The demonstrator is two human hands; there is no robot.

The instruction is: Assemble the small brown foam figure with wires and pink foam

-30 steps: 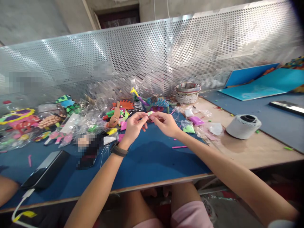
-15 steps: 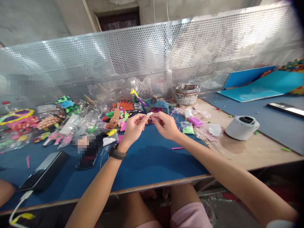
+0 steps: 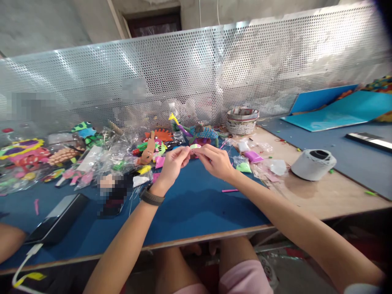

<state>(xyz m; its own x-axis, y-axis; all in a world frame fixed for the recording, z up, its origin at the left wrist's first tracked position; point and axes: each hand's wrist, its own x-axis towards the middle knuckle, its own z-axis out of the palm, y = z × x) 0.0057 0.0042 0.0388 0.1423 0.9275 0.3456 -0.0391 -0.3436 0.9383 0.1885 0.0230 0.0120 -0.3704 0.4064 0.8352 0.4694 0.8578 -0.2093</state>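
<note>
Sitting between pinched fingertips (image 3: 186, 150), tiny piece (image 3: 192, 150)

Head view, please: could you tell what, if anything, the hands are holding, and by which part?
Left hand and right hand nearly meet, fingertips pinched; anything held there, and by which part, is too small to tell.

The piece (image 3: 191, 150) pinched by the left hand (image 3: 172, 166) and right hand (image 3: 217, 161) is too small to identify.
</note>
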